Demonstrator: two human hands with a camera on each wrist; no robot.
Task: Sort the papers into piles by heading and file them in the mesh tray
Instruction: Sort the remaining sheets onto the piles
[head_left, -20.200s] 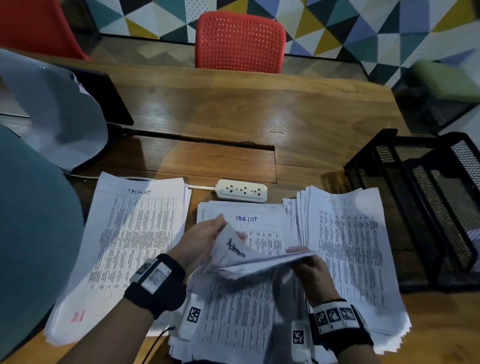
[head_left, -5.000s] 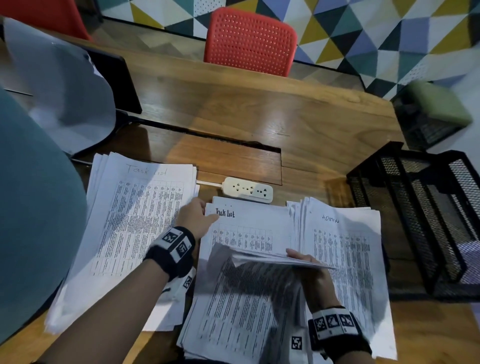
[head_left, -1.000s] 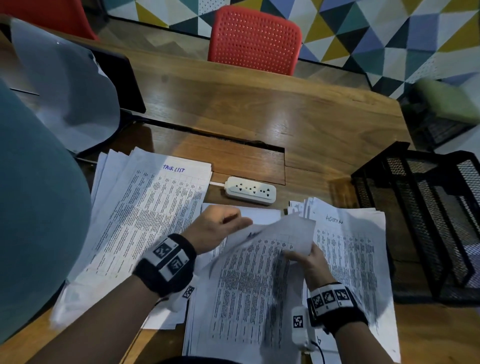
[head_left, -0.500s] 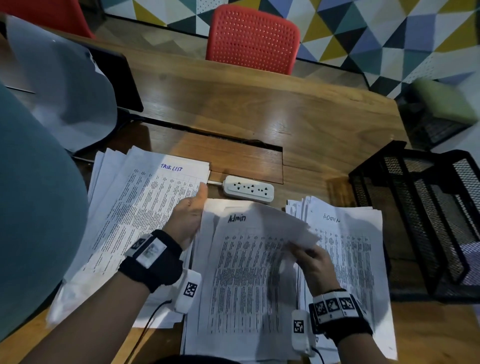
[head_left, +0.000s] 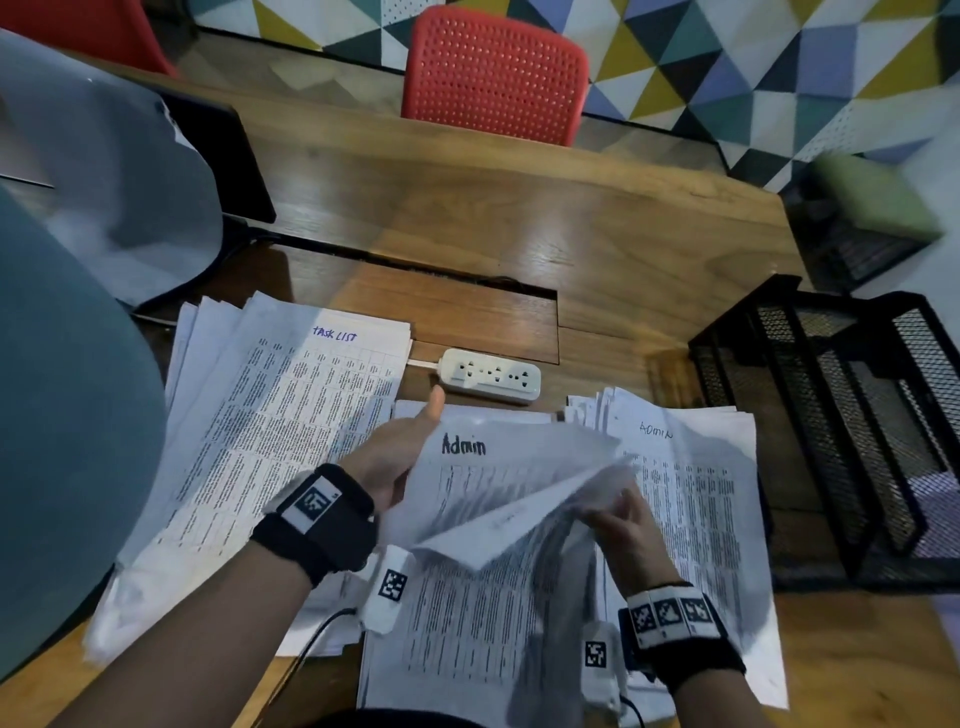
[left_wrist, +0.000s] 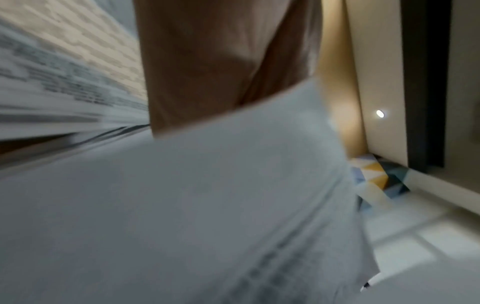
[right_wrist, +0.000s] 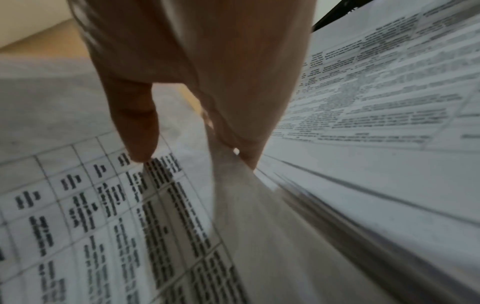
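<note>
In the lower middle of the head view, the right hand (head_left: 626, 525) is pinching the right edge of a thin sheet marked Admin (head_left: 498, 467) and lifting it off the middle pile (head_left: 467, 613). The left hand (head_left: 400, 457) is lying against the sheet's left side with its thumb sticking up, but I cannot tell if its fingers are gripping. The paper is light and floppy, so it is bending in the air and could slip or crease; holding it by a side edge looks best. The Admin pile (head_left: 696, 499) is lying at the right, and the Task List pile (head_left: 291, 415) at the left. The black mesh tray (head_left: 852, 415), made of stiff wire, is sitting at the far right.
</note>
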